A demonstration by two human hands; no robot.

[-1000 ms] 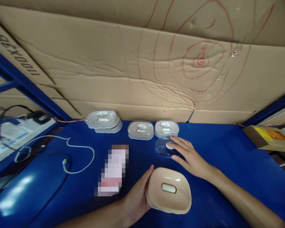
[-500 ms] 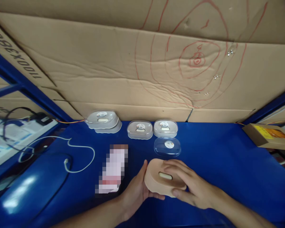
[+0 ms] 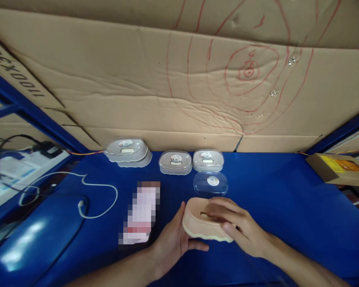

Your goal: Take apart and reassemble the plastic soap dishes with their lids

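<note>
A beige soap-dish tray (image 3: 199, 225) with a slot in its middle is held between both hands above the blue table. My left hand (image 3: 170, 243) cups its left end, thumb along the side. My right hand (image 3: 239, 229) lies over its top and right end, fingers curled on it. Just behind it a clear plastic lid (image 3: 211, 184) with a round sticker rests on the table. Further back stand two closed clear soap boxes (image 3: 176, 162) (image 3: 208, 160) and a stacked pair (image 3: 126, 150) to their left.
A pixelated flat object (image 3: 142, 213) lies left of my hands. A white cable (image 3: 98, 199) loops across the table's left part. A cardboard wall (image 3: 179, 91) backs the blue table (image 3: 287, 207). A small carton (image 3: 336, 169) sits at the far right.
My right hand left the clear lid and came down onto the beige tray. Both hands now hold the tray, which has tilted flatter and moved slightly away from me.
</note>
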